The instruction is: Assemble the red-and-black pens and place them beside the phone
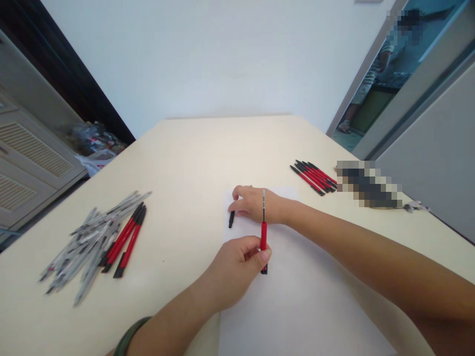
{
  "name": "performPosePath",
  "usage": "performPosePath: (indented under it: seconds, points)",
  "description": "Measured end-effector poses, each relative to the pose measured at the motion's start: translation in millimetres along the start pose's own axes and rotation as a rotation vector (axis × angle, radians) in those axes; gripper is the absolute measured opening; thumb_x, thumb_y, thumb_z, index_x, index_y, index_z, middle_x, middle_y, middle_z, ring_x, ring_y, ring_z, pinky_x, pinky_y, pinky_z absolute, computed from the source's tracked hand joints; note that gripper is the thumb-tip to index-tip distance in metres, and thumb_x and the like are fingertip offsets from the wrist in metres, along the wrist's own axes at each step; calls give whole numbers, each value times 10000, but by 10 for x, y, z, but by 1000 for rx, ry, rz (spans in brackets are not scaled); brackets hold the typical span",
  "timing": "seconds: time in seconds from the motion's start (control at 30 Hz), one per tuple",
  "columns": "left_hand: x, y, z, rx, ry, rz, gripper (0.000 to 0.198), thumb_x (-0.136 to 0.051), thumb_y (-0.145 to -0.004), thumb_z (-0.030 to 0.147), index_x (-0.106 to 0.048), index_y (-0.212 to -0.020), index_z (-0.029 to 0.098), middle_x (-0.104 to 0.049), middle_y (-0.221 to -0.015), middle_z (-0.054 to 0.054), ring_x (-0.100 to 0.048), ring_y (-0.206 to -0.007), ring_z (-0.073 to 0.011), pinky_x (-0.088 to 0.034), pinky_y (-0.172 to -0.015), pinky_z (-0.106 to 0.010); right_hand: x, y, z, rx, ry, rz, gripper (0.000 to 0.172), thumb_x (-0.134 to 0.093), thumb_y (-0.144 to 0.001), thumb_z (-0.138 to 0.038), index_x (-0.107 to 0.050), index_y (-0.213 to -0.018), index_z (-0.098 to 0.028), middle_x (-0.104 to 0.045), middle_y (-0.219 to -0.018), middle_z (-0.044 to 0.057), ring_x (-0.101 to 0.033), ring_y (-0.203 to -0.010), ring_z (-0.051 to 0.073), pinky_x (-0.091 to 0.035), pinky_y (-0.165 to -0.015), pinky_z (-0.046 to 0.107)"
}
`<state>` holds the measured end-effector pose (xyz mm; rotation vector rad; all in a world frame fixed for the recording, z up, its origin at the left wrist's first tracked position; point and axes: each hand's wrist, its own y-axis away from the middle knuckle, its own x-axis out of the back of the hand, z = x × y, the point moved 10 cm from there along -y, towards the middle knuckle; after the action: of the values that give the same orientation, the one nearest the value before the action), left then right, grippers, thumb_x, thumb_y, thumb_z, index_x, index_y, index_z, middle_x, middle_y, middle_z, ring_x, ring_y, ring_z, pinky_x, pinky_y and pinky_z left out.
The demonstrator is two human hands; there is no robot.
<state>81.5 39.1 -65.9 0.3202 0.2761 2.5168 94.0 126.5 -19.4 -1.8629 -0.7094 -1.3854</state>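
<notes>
My left hand (237, 264) is closed around a red pen barrel (263, 236), held upright with its thin refill sticking out of the top. My right hand (256, 203) rests on a white paper sheet (297, 296) farther away, fingers curled down over a small black pen part (231, 219) that lies at its fingertips. I cannot tell whether the fingers grip that part or only touch it.
A heap of grey refills and a few red-and-black pens (96, 240) lies at the left of the cream table (193, 163). Several assembled red pens (313, 176) lie at the right, next to a blurred dark object (367, 188). A person stands beyond the doorway at top right.
</notes>
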Motion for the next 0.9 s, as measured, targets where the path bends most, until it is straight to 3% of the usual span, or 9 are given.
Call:
performPosePath:
  seconds: [0.17,0.3,0.37,0.5,0.57,0.63,0.9]
  points:
    - [-2,3,17,9,-10,-5,267,-445,-787,408,-561,-822,170,-467,-631,27,-359,-556,-83,-285,-525,-214,-39,-45,-59,48,-14,13,148,-518,-760,-243,-599,-861,-173,-506,-982,99,-446,-902,197,-359,-714,299]
    - [-4,10,20,10,-16,-6,266,-442,-788,410,-560,-829,176,-464,-630,30,-362,-552,-81,-291,-526,-212,125,80,142,-109,-208,44,121,-493,-764,-200,-563,-857,-166,-561,-810,57,-477,-762,150,-363,-665,279]
    - [-8,9,24,-2,-30,-8,266,-440,-789,411,-561,-818,176,-467,-635,28,-374,-564,-86,-297,-538,-216,269,213,348,-270,-382,135,122,-492,-760,-220,-551,-856,-171,-555,-729,21,-471,-651,117,-365,-602,254]
    - [-8,7,13,-15,-49,-9,276,-433,-790,422,-562,-804,178,-459,-629,28,-386,-584,-98,-306,-559,-227,572,545,711,-496,-826,471,134,-573,-692,-223,-550,-809,-162,-494,-644,-20,-428,-529,76,-342,-487,217]
    - [-6,7,-2,-5,-43,-10,277,-435,-787,426,-564,-813,182,-453,-626,30,-388,-586,-100,-310,-566,-229,679,644,775,-496,-1065,617,149,-600,-675,-215,-553,-803,-156,-487,-652,-23,-430,-514,66,-355,-484,219]
    - [-1,9,-6,0,-38,-8,275,-438,-785,426,-564,-817,184,-455,-632,30,-393,-592,-102,-312,-571,-228,758,667,753,-454,-1221,683,142,-603,-688,-239,-559,-787,-148,-478,-625,-23,-433,-507,64,-368,-488,224]
    - [-10,16,14,1,-44,-15,272,-451,-778,418,-569,-811,175,-456,-622,29,-397,-587,-104,-314,-565,-220,892,562,508,-373,-1306,692,203,-562,-743,-344,-550,-720,-143,-429,-502,-41,-400,-426,53,-341,-430,206]
